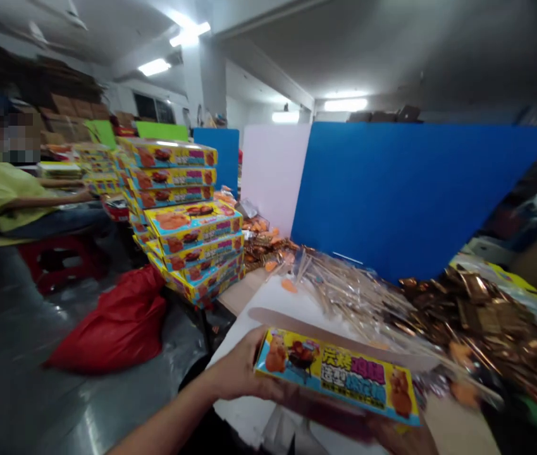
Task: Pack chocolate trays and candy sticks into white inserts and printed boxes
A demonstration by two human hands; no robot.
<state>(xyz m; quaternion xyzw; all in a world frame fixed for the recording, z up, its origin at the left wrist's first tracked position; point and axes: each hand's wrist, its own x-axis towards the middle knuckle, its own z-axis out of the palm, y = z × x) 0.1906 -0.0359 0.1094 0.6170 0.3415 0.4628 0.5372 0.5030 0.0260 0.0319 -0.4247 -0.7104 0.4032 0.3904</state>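
Observation:
A printed cardboard box (339,376), yellow and light blue with cartoon chickens and Chinese lettering, is held above the worktable's near edge. My left hand (244,373) grips its left end, thumb at the top corner and fingers underneath. Low in the picture, my right hand (398,436) is at the box's right end, dim and partly cut off by the frame edge. A pale cardboard flap or edge shows behind the printed side. What lies inside the box cannot be seen.
Similar boxes (197,243) are stacked at the table's left. Wrapped wooden sticks (344,291) and brown-gold packets (481,303) lie heaped behind and right. Blue panels (391,196) stand beyond. A red sack (116,322) is on the floor; a seated person (7,196) works at left.

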